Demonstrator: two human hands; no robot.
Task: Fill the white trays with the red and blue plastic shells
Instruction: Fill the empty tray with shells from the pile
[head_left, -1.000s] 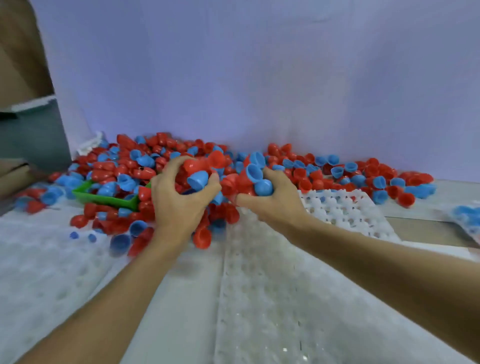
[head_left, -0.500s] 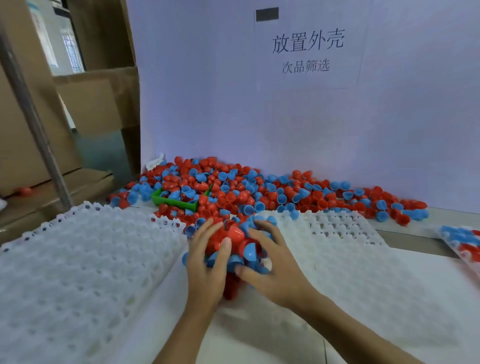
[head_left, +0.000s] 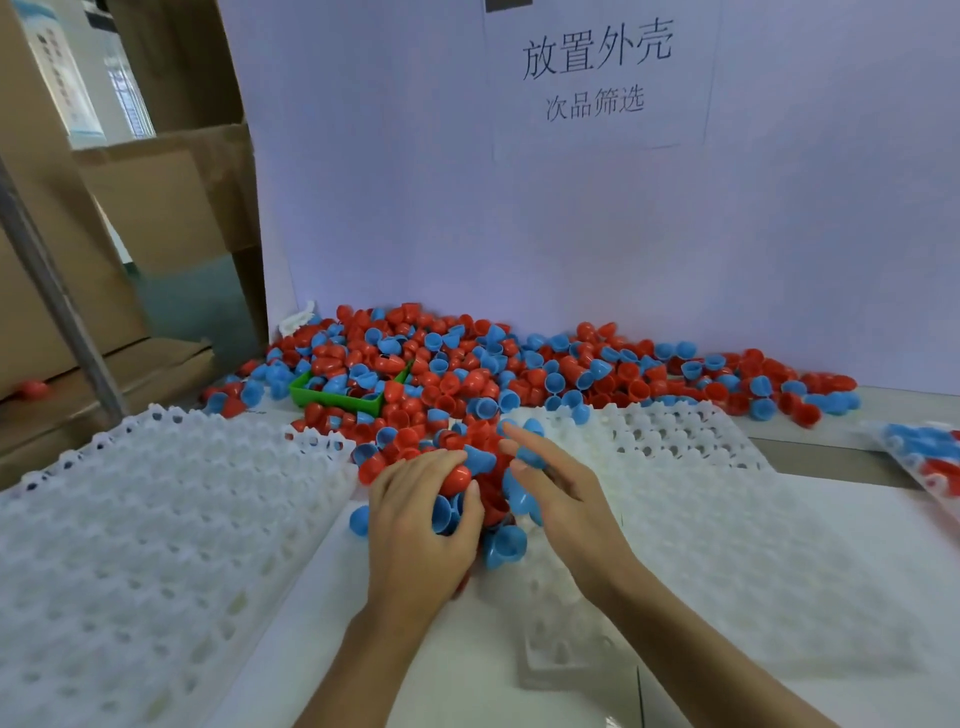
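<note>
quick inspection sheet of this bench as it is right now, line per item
surface: pale bench top, bare strip between the trays
job's things: left white tray and right white tray, pockets in view unfilled; pile of red and blue shells against the back wall
clutter: green bin half buried in the pile; bag of shells at the right edge
hands: left hand curled round a clutch of shells; right hand fingers straight, against the same clutch
cables: nothing seen
surroundings: purple backboard with a printed sign; cardboard boxes and a grey pole on the left
</note>
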